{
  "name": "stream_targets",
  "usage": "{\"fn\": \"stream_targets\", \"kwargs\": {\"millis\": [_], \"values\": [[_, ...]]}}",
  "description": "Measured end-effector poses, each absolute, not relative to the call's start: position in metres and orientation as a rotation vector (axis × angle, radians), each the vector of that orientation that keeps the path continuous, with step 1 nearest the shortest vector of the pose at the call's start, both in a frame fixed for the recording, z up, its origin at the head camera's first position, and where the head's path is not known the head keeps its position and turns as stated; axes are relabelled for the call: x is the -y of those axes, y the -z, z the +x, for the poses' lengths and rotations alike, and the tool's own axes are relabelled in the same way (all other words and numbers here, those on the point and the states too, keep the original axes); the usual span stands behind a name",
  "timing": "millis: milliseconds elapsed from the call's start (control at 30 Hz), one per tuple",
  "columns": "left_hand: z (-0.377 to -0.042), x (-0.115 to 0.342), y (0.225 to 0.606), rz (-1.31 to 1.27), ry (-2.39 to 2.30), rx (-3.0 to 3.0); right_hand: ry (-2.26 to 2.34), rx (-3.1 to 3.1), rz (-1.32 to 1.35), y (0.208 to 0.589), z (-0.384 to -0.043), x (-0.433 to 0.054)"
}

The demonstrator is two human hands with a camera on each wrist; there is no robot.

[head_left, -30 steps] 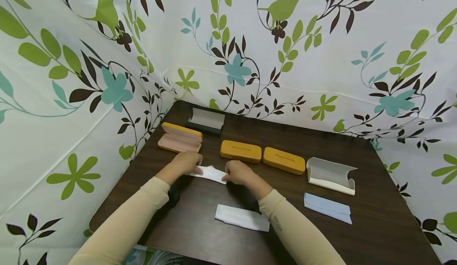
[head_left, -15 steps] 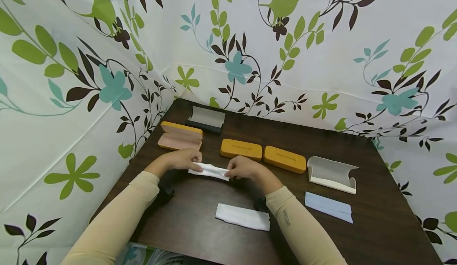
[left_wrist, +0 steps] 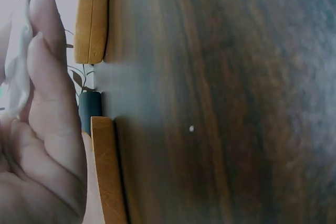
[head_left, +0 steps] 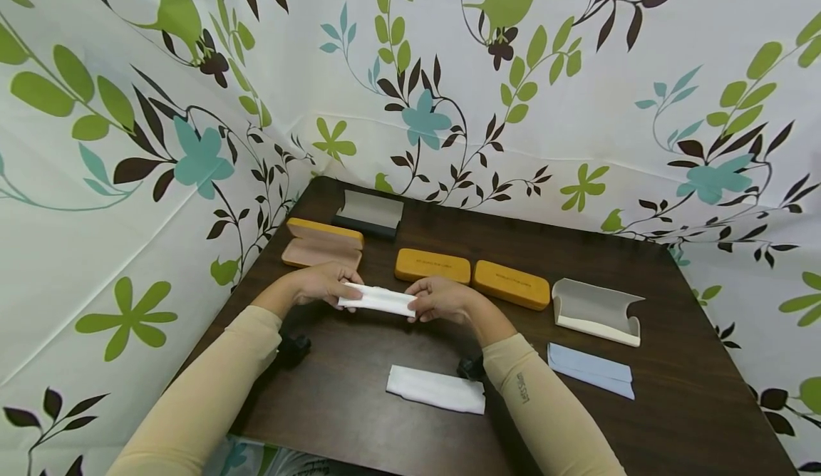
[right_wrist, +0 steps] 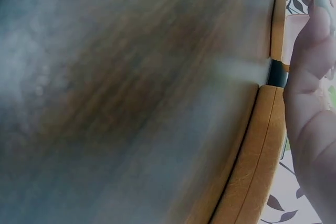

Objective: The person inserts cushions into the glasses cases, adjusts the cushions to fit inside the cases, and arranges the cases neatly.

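Note:
Between the two hands a folded white cloth is stretched level, raised above the table. My left hand pinches its left end, thumb on top and fingers beneath. At the other end my right hand pinches it the same way. In the left wrist view the folded edge of the cloth lies against the fingers. Nearer the front edge a second folded white cloth lies flat on the table. An open yellow glasses case with a pink lining stands just behind the left hand.
Two closed yellow glasses cases stand behind the right hand. An open black case is at the back left. To the right are an open white case and a folded light blue cloth. Patterned curtains border the dark wooden table.
Both hands have lifted the folded white cloth off the table and turned so the fingers show beneath it. The cases and the other cloths stay where they were.

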State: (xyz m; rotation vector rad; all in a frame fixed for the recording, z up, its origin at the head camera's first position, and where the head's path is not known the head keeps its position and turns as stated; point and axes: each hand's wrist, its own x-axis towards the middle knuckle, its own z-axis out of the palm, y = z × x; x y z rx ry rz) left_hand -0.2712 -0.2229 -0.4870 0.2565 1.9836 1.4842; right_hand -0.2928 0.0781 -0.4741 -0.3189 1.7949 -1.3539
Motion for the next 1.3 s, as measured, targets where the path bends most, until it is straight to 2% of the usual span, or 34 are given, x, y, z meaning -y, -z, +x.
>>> {"fn": "stream_targets", "kwargs": {"millis": [1300], "values": [[-0.274,0.236,0.485,0.119,-1.731,-1.943,1.414,-1.777,-0.358,0.473,-0.301,-0.072]]}}
